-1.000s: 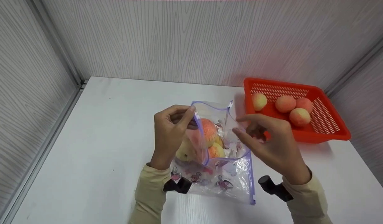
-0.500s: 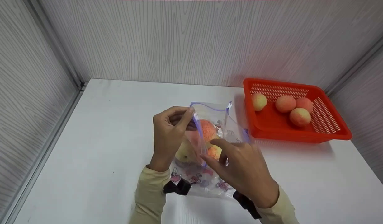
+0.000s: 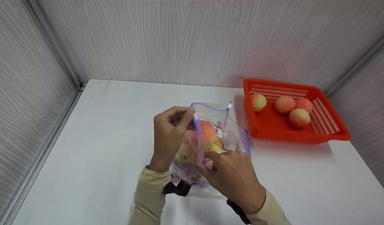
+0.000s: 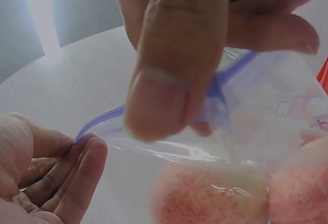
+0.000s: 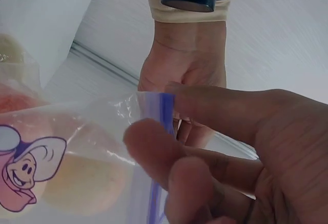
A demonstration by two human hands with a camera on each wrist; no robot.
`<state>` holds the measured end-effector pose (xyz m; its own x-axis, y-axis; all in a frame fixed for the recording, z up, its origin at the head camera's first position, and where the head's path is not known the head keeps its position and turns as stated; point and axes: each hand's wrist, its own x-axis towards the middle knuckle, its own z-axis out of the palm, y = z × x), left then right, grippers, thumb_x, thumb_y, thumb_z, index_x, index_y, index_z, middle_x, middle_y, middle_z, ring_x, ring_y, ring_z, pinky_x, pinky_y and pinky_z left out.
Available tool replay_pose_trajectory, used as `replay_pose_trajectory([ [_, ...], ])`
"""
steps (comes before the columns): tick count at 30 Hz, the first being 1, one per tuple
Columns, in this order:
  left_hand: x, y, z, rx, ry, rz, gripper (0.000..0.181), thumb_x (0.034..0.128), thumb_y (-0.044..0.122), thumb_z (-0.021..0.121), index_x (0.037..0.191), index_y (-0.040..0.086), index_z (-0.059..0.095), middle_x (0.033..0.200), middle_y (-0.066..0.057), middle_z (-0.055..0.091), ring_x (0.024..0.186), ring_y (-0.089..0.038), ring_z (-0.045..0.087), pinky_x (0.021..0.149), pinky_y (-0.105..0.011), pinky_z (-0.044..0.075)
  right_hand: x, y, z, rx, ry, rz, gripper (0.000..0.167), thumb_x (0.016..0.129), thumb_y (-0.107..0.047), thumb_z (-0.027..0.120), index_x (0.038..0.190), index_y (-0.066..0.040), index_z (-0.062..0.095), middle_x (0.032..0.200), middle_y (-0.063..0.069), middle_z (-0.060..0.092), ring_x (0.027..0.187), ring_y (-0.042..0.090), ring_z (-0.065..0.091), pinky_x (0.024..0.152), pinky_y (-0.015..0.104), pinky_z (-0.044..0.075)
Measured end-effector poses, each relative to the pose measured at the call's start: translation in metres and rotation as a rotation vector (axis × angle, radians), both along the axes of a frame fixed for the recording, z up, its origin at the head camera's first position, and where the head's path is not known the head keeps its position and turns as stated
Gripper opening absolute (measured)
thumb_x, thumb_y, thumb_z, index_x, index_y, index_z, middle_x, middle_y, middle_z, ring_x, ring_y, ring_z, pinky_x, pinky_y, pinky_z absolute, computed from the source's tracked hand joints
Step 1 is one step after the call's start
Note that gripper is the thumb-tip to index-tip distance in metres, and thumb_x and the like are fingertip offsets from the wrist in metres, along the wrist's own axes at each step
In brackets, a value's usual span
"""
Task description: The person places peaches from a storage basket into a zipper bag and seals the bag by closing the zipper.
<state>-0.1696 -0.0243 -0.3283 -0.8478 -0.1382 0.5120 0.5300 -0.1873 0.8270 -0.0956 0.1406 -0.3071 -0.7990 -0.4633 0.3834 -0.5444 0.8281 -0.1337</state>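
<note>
A clear zip bag (image 3: 231,132) with purple zip edging and cartoon prints stands with its mouth spread, several peaches (image 3: 207,134) inside it. Thumb and fingers of my left hand (image 3: 170,137) pinch the purple rim at the bag's left side. Lower on that same rim, my right hand (image 3: 234,178) pinches the near corner between thumb and forefinger. The right wrist view shows this purple rim (image 5: 166,114) between the fingertips. My right hand hides much of the bag's front in the head view.
A red plastic basket (image 3: 285,132) with several peaches (image 3: 299,117) stands at the back right of the white table (image 3: 86,150). Another purple strip (image 3: 248,147) lies right of the bag, apparently from a flat bag underneath. Pale panels surround the table.
My right hand has moved left and nearer from the bag's right side and now pinches the near end of the rim. My left hand keeps its pinch, almost still.
</note>
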Motion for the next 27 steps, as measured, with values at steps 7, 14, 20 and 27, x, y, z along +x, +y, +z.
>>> replay_pose_trajectory([
  [7, -0.003, 0.002, -0.002, -0.01, -0.002, 0.041, 0.015, 0.0991, 0.012, 0.067, 0.099, -0.002, 0.072, 0.084, -0.012, 0.072, 0.074, -0.028, 0.072, 0.069, -0.042, 0.063, -0.005, 0.002, -0.006, -0.161, -0.028, 0.065, 0.011, 0.083, -0.011, 0.083, 0.084, -0.006, 0.073, 0.066, 0.001, 0.069, 0.055, 0.011, 0.064, 0.053, 0.019, 0.053],
  [14, -0.007, 0.003, -0.005, -0.022, 0.087, 0.104, 0.017, 0.1003, 0.01, 0.064, 0.105, -0.005, 0.07, 0.094, -0.012, 0.072, 0.087, -0.024, 0.073, 0.079, -0.04, 0.062, -0.014, 0.014, -0.01, -0.295, 0.149, 0.11, 0.011, 0.079, 0.003, 0.079, 0.081, -0.003, 0.07, 0.073, 0.004, 0.073, 0.061, 0.01, 0.069, 0.059, 0.021, 0.058],
  [20, -0.006, 0.001, -0.002, 0.008, 0.126, 0.147, 0.014, 0.0982, 0.006, 0.066, 0.107, -0.004, 0.07, 0.099, -0.011, 0.073, 0.097, -0.026, 0.071, 0.094, -0.042, 0.057, -0.02, 0.024, -0.004, -0.392, 0.234, 0.077, 0.012, 0.08, 0.002, 0.08, 0.085, -0.003, 0.071, 0.078, 0.005, 0.074, 0.068, 0.013, 0.074, 0.061, 0.027, 0.061],
  [27, -0.003, 0.002, 0.002, 0.071, 0.148, 0.159, 0.014, 0.0981, 0.003, 0.065, 0.108, -0.006, 0.069, 0.102, -0.013, 0.071, 0.097, -0.03, 0.068, 0.097, -0.043, 0.055, -0.027, 0.032, 0.007, -0.472, 0.33, 0.072, 0.017, 0.079, 0.005, 0.08, 0.092, -0.001, 0.07, 0.081, 0.009, 0.075, 0.069, 0.019, 0.075, 0.062, 0.035, 0.062],
])
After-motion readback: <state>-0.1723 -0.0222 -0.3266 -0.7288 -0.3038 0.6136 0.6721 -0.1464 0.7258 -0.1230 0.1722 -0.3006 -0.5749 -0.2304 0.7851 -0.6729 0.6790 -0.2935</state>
